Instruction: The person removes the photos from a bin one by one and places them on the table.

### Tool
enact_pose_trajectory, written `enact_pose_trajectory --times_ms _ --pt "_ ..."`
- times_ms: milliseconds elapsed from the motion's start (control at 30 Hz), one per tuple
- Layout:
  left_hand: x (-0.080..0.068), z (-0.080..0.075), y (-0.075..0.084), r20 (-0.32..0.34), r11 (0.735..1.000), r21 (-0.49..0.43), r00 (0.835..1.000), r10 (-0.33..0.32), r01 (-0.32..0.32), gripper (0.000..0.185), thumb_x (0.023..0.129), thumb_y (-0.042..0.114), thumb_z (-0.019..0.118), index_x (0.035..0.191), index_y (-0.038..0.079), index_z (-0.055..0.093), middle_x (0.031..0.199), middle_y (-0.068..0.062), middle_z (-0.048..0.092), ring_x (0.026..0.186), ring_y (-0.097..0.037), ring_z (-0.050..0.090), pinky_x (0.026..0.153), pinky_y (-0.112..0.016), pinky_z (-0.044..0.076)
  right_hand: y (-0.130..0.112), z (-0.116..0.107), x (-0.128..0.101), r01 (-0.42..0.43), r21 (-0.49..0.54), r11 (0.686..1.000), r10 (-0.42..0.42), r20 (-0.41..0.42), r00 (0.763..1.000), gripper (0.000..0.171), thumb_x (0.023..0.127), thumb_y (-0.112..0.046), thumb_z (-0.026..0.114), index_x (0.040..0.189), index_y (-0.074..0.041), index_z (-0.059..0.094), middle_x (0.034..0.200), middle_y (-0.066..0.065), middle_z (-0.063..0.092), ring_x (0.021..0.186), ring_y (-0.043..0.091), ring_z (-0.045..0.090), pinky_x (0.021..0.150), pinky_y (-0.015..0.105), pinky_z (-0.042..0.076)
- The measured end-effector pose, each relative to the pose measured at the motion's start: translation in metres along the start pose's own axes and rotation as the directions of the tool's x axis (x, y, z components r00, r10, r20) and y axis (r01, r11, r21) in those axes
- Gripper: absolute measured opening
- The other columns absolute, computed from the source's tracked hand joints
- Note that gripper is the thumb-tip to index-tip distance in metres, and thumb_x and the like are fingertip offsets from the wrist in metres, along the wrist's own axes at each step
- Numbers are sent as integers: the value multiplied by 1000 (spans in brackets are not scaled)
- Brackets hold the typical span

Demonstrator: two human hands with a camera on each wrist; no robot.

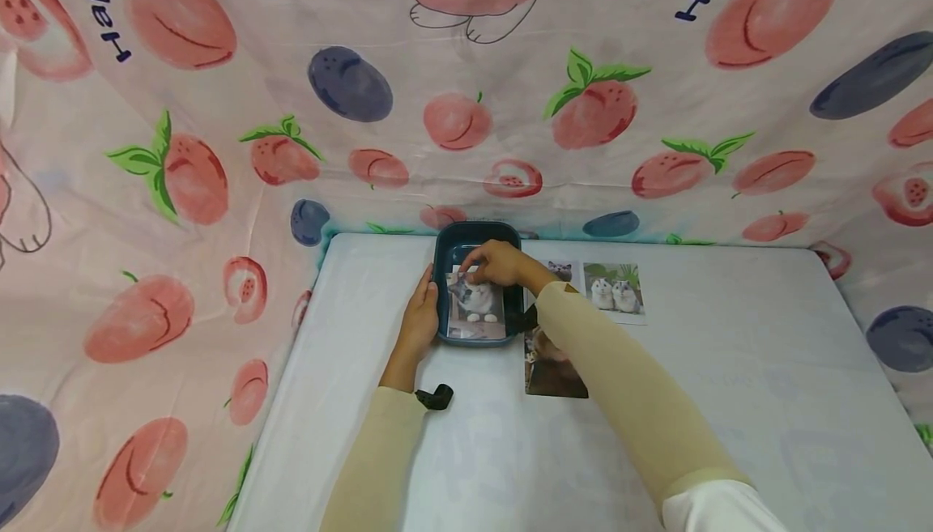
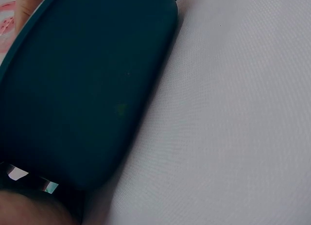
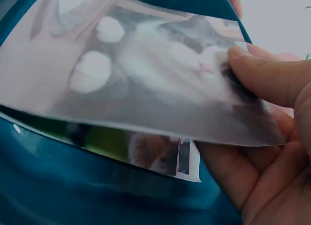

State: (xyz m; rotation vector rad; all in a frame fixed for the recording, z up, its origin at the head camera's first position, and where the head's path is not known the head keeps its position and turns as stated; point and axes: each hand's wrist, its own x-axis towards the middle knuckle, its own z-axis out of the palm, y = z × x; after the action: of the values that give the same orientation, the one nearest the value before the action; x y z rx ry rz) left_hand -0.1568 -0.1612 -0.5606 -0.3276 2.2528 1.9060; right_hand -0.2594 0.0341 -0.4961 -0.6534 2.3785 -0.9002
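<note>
1. The right hand (image 1: 498, 263) reaches over the tray and pinches the far end of a cat photo (image 1: 477, 304). In the right wrist view the thumb (image 3: 265, 77) presses on top of the print, with the other fingers (image 3: 228, 166) curled beneath it.
2. The cat photo (image 3: 146, 84) is held inside the tray with its gripped end raised. A second photo (image 3: 160, 154) lies under it on the tray floor, only partly visible.
3. The left hand (image 1: 419, 323) rests against the outer left wall of the tray, fingers straight along the rim. In the left wrist view only a fingertip shows beyond the tray's far edge.
4. The tray (image 1: 445, 250) is dark teal and rectangular with rounded corners. It stands near the far edge of the table (image 1: 729, 402), left of the middle. Its outer wall (image 2: 82, 89) fills most of the left wrist view.
5. A photo of two hamsters (image 1: 615, 291) lies flat to the right of the tray, near the far edge.
6. Another photo (image 1: 554, 378) lies just beside the tray's near right corner, partly covered by the right sleeve (image 1: 619, 386).
7. A further print (image 1: 560, 270) is only partly visible behind the right wrist.
8. A small black object (image 1: 436, 396) sits at the left wrist, touching the left sleeve (image 1: 379, 467).
9. A fruit-patterned cloth (image 1: 219, 151) hangs behind and beside the table.
</note>
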Motion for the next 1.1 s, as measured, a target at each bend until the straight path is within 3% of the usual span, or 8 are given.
enact_pose_trajectory --times_ms 267,467,533,767,900,1100 --pt "1 0 -2 12 1000 -10 1000 6 -6 51 112 43 33 162 39 26 169 3 28 158 -24 19 128 -53 17 5 -5 -8 53 16 998 -52 -70 996 23 99 -25 69 121 -20 74 110 4 77 96 17 71 84 35 58" --pt "2 0 -2 12 1000 6 1000 15 -15 51 112 42 32 162 38 25 169 4 27 158 -25 18 128 -54 16 8 -16 -19 65 143 988 -47 -127 991 22 100 -30 69 119 -21 74 97 3 77 74 18 61 63 31 50" --pt "2 0 -2 9 1000 9 1000 14 -14 50 112 43 32 162 40 26 169 4 28 158 -24 19 128 -53 16 8 -22 -25 58 181 982 -33 -142 989 23 99 -32 69 119 -23 74 90 2 75 69 18 56 61 31 47" --pt "1 1 -2 -2 1000 -17 1000 10 -10 50 112 42 33 161 40 26 169 3 29 158 -24 19 128 -52 17 12 -45 -55 73 306 949 -16 -184 983 28 97 -33 71 122 -19 74 90 4 69 62 18 44 59 32 40" --pt "1 2 -2 -8 1000 -15 1000 8 -8 50 112 41 33 162 38 26 169 3 28 158 -24 19 128 -52 17 20 -56 -73 68 290 955 -10 -197 980 33 96 -37 72 124 -19 74 94 4 70 71 17 51 63 32 44" --pt "3 2 -2 -11 1000 -9 1000 15 -15 51 112 40 33 162 35 26 169 4 27 159 -23 17 128 -51 15 36 -66 -103 10 247 969 41 -202 978 34 94 -44 73 122 -26 74 97 4 71 68 20 51 59 34 45"
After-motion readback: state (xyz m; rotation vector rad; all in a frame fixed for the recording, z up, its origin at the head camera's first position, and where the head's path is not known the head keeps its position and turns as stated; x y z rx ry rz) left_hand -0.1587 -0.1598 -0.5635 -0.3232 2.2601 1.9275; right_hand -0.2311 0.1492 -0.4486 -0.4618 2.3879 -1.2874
